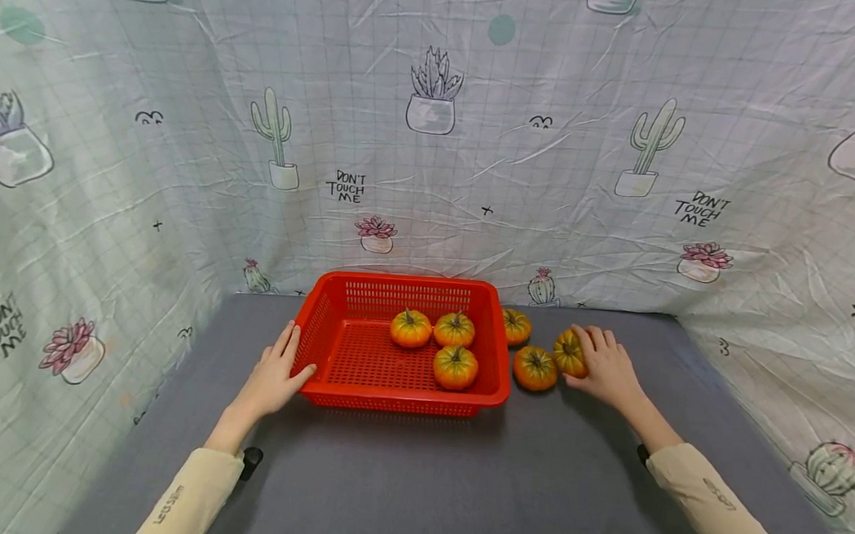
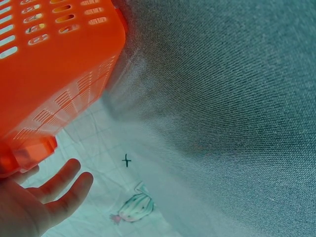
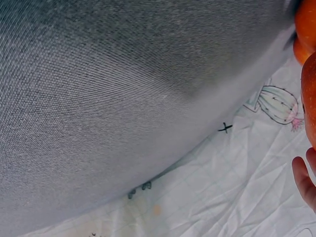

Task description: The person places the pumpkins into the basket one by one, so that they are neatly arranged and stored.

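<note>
A red plastic basket (image 1: pixel 405 395) with slotted walls stands on the grey table. Inside its right half lie three small orange pumpkins, among them a front pumpkin (image 1: pixel 455 368). My left hand (image 1: pixel 274 376) rests at the basket's left rim with its thumb near the front corner. In the left wrist view, loosely straight fingers (image 2: pixel 69 185) show beside the rim. To the right of the basket, my right hand (image 1: pixel 605 366) holds a pumpkin (image 1: pixel 567 353) between thumb and fingers. The right wrist view shows only part of this pumpkin (image 3: pixel 310 98) at its edge.
Two more pumpkins sit outside the basket by its right wall: a near pumpkin (image 1: pixel 536 368) and a far pumpkin (image 1: pixel 515 327). A white cloth (image 1: pixel 489 222) printed with cacti hangs behind and along the sides of the grey table (image 1: pixel 414 487).
</note>
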`<action>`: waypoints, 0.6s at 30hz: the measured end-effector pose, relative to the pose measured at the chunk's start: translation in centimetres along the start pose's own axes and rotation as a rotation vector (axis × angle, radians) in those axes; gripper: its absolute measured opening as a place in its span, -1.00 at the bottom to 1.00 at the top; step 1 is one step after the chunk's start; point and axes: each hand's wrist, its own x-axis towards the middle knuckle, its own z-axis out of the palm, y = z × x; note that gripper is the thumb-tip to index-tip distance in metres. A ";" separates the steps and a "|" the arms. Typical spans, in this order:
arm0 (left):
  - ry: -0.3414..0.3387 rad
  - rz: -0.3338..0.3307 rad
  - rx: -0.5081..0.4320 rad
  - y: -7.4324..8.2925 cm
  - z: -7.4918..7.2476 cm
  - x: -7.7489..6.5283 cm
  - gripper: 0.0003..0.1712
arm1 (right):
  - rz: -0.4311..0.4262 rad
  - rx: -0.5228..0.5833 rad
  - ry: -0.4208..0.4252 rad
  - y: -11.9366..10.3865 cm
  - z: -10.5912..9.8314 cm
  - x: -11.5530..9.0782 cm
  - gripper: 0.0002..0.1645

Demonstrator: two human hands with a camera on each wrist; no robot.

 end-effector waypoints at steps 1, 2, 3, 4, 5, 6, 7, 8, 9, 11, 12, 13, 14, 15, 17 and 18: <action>-0.001 0.000 0.002 0.0 0.0 0.0 -0.11 | -0.005 -0.001 0.005 -0.1 -0.1 0.0 0.05; -0.002 -0.001 0.002 0.0 0.0 0.0 -0.12 | -0.011 -0.001 0.010 -0.2 -0.2 0.0 0.05; -0.002 0.000 0.001 0.0 0.0 -0.1 -0.12 | -0.016 0.002 0.014 -0.3 -0.3 0.1 0.04; -0.003 -0.002 0.002 0.0 0.0 -0.1 -0.12 | -0.021 0.005 0.019 -0.4 -0.4 0.1 0.04; -0.004 -0.002 0.002 0.0 0.0 -0.1 -0.12 | -0.025 0.007 0.024 -0.5 -0.5 0.1 0.04; -0.005 -0.003 0.002 -0.1 0.0 -0.1 -0.12 | -0.027 0.011 0.028 -0.6 -0.6 0.1 0.03; -0.004 -0.004 0.001 -0.1 -0.1 -0.1 -0.12 | -0.028 0.014 0.032 -0.8 -0.7 0.1 0.03; -0.004 -0.005 0.000 -0.1 -0.1 -0.1 -0.12 | -0.028 0.015 0.034 -0.9 -0.8 0.1 0.02; -0.005 -0.006 0.002 -0.1 -0.1 -0.1 -0.12 | -0.029 0.015 0.038 -1.0 -0.8 0.0 0.02; -0.004 -0.008 0.006 0.0 0.0 0.0 -0.12 | -0.029 0.018 0.050 -1.2 -0.9 0.0 0.00; -0.003 -0.008 0.008 0.0 0.0 0.0 -0.12 | -0.030 0.022 0.060 -1.3 -0.9 0.0 0.00; -0.002 -0.009 0.009 0.0 0.0 0.0 -0.12 | -0.031 0.026 0.071 -1.5 -0.9 -0.1 -0.01; -0.002 -0.010 0.010 0.0 0.0 0.0 -0.12 | -0.031 0.029 0.081 -1.7 -0.9 -0.1 -0.01; -0.003 -0.011 0.011 0.0 0.0 0.0 -0.12 | -0.031 0.036 0.092 -1.9 -1.0 -0.1 -0.02; -0.002 -0.011 0.009 0.0 0.0 0.0 -0.12 | -0.035 0.053 0.114 -2.3 -1.1 -0.1 -0.02; -0.003 -0.012 0.009 0.0 0.1 0.1 -0.12 | -0.037 0.062 0.123 -2.5 -1.1 -0.1 -0.02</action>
